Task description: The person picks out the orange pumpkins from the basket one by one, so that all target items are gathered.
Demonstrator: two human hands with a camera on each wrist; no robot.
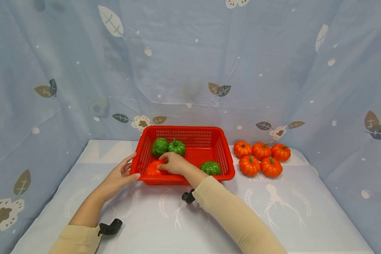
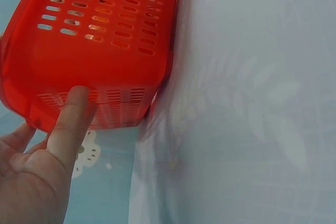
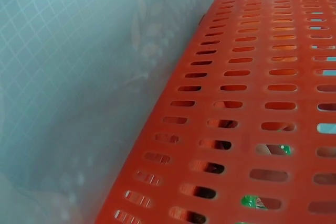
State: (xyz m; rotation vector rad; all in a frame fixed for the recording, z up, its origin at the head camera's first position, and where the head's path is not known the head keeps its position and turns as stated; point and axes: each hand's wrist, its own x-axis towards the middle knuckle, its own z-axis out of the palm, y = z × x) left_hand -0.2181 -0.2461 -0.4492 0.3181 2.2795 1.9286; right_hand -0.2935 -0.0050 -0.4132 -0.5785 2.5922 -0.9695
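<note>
A red slotted plastic basket [image 1: 190,178] stands on the cloth-covered table. My left hand [image 1: 119,178] rests against its left end, fingers fairly straight; in the left wrist view the left hand [image 2: 47,166] has one extended finger on the basket wall [image 2: 94,66]. Reaching over the front rim, my right hand [image 1: 174,164] holds a small orange pumpkin [image 1: 153,168] in the basket's front left corner. Two green pumpkins, one ribbed [image 1: 159,147] and one with its stem up [image 1: 177,147], sit behind it. Another green pumpkin [image 1: 211,168] lies at the front right. The basket wall [image 3: 252,87] hides the right hand's fingers in the right wrist view.
Several orange pumpkins stand in two rows right of the basket, among them a front one [image 1: 271,167] and a back one [image 1: 242,149]. A patterned blue curtain [image 1: 184,63] hangs behind and at both sides of the table [image 1: 139,225].
</note>
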